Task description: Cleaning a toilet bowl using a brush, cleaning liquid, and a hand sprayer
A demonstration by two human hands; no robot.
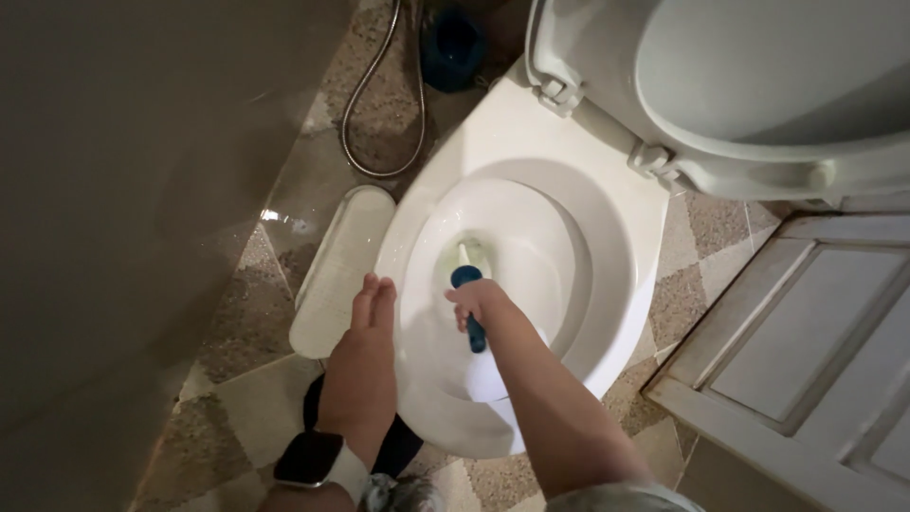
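Right hand [479, 301]: fingers curled tight round the blue handle of a toilet brush [470, 308], over the middle of the bowl; forearm runs in from the lower edge.
Left hand [370, 308]: flat, fingers straight and pressed together, holding nothing; hovering or resting at the left rim of the bowl, contact not clear; dark smartwatch [311, 459] on the wrist.
Toilet brush: handle tilted down into the bowl; pale head just past the fist, at the drain, blurred and partly under water.
Toilet bowl [607, 237]: white, open; a little yellowish water at the bottom round the brush head.
Seat and lid [739, 85]: white, raised upright behind the bowl, cut off by the top and right edges.
Cabinet door [806, 351]: pale, panelled, right of the bowl, cut off at the frame edge.
Flat white object [341, 270]: oblong, on the tiled floor just left of the bowl; kind not clear.
Spray hose [379, 95]: metal, looped on the floor at top.
Blue container [453, 47]: on the floor behind the bowl, in shadow, contents not visible.
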